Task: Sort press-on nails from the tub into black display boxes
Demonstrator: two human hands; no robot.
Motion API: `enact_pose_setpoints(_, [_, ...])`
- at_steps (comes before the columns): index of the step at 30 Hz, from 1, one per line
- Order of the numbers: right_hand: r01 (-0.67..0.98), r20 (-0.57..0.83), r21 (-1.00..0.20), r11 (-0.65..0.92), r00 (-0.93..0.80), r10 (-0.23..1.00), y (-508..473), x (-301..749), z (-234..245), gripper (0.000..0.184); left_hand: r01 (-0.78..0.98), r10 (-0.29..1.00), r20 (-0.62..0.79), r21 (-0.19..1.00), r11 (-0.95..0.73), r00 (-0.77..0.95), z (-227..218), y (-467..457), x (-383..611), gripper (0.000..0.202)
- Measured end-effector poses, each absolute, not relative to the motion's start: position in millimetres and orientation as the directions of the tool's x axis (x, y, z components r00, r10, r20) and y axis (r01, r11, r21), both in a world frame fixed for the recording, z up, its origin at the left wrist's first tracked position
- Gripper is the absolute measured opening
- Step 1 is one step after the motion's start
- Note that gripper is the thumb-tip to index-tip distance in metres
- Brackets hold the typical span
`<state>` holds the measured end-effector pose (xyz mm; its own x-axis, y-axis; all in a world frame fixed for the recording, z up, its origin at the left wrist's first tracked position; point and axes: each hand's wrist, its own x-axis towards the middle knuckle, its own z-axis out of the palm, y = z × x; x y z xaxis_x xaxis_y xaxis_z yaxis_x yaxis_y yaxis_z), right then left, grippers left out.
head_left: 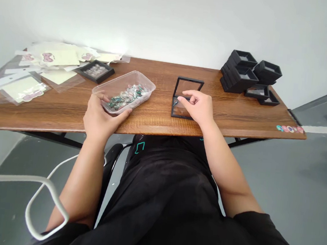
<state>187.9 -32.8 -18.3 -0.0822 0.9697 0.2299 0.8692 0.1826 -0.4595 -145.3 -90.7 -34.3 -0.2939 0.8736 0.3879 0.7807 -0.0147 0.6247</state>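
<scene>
A: What surface do you have before you?

B: You sit at a brown wooden table [155,117] with visible grain, which stands along a plain white wall [174,22]. The floor [286,178] below is grey, and a white cable [51,186] makes a loop near your left forearm. Some round stickers [289,129] are at the right end of the tabletop.

A: And your hands?

B: Your left hand [99,117] grips the near left corner of a clear plastic tub [111,86], which holds many small shiny pieces [128,96]. Your right hand [198,106] is over an unfolded black frame [182,112], to the right of the tub; its thumb and index finger are parted. One small dark piece [175,102] seems to lie in the lower half, but I cannot tell if your thumb touches it.

A: What is around them?

B: At your far left are bagged cards [62,59], beside a black tray [107,70] of pale pieces. At your right rear stand stacked black boxes [238,74].
</scene>
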Motion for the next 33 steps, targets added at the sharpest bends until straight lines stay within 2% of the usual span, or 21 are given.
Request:
enact_pose_setpoints(5, [0.91,0.114,-0.407,0.078,-0.034,0.993,-34.5,176.7,-10.8,0.044,0.78,0.87,0.376,0.626,0.015,-0.319,-33.3,-91.6,-142.1,0.064])
enact_pose_setpoints(9, [0.922,0.069,-0.383,0.056,-0.032,0.997,-33.5,169.6,-6.3,0.04,0.778,0.875,0.361,0.628,0.027,-0.322,-31.9,-92.0,-141.7,0.065])
enact_pose_setpoints(15, [0.918,0.097,-0.383,0.099,-0.067,0.993,-33.3,163.0,-4.3,0.032,0.777,0.881,0.317,0.624,0.085,-0.351,-30.3,-90.8,-141.4,0.072])
enact_pose_setpoints(20, [0.909,0.12,-0.395,0.134,-0.093,0.988,-31.0,161.3,-8.7,0.036,0.775,0.887,0.29,0.622,0.11,-0.359,-30.6,-89.5,-142.1,0.074])
enact_pose_setpoints(33, [0.898,0.15,-0.389,0.206,-0.159,0.976,-18.7,166.5,-18.8,0.032,0.779,0.898,0.298,0.623,0.073,-0.323,-29.5,-91.3,-142.2,0.071])
